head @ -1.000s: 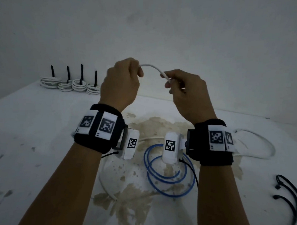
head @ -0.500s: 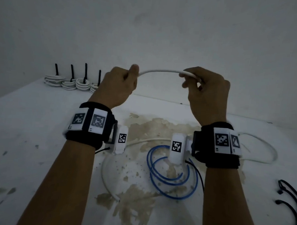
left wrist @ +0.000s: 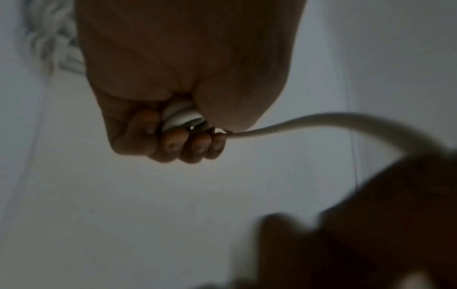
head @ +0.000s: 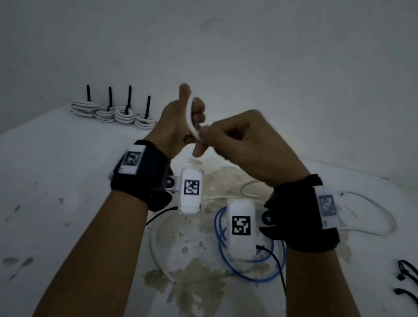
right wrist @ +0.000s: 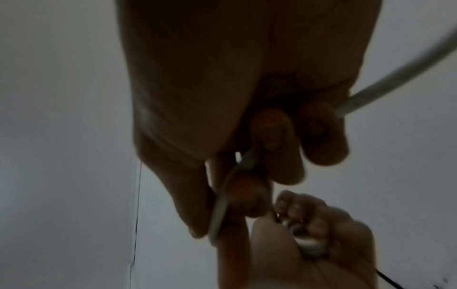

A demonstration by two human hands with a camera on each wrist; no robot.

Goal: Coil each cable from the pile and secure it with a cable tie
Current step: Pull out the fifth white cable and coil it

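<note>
Both hands are raised above the table, close together. My left hand [head: 180,123] grips a small bundle of white cable [head: 191,124], its fingers curled round the loops [left wrist: 181,117], thumb up. My right hand [head: 237,140] pinches the same white cable [right wrist: 219,207] just beside the left hand. The rest of the white cable [head: 368,213] trails down to the table on the right. A loose blue cable [head: 246,272] lies in loops on the table below my wrists.
Several coiled white cables with black ties [head: 125,112] stand in a row at the table's far left. Loose black cable ties [head: 411,284] lie at the right edge. A brown stain [head: 193,282] marks the white table [head: 45,199]. A wall rises behind.
My hands have come together: the right hand moved left with the cable up to the left hand, which turned thumb up. The straight span of cable between them is now a short curve.
</note>
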